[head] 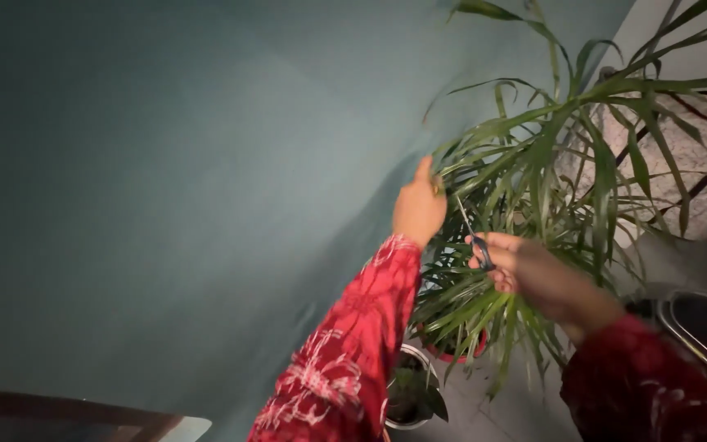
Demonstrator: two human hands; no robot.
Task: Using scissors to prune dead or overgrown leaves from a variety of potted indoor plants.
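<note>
Left hand [419,209] is up against the teal wall [165,180], fingers pinched together on the tip of a long narrow leaf [484,135] and holding it out straight from the plant. The right hand [521,266] sits lower and nearer the middle of the foliage, fingers curled closed through the handles of a pair of scissors [472,237], and the thin blades angle up and leftward toward the pinched leaf; whether the blades are parted or together is too fine to tell here. Both arms wear red sleeves [353,344] with a pale floral print. The big spiky green plant [550,164] fans out right of the hands, its leaves arching over a quilted white cover [697,155] with dark trim. Below the hands, a red pot [452,354] shows at the plant's base, and just beside it, lower left, stands a small white pot [412,393] holding a darker plant.
</note>
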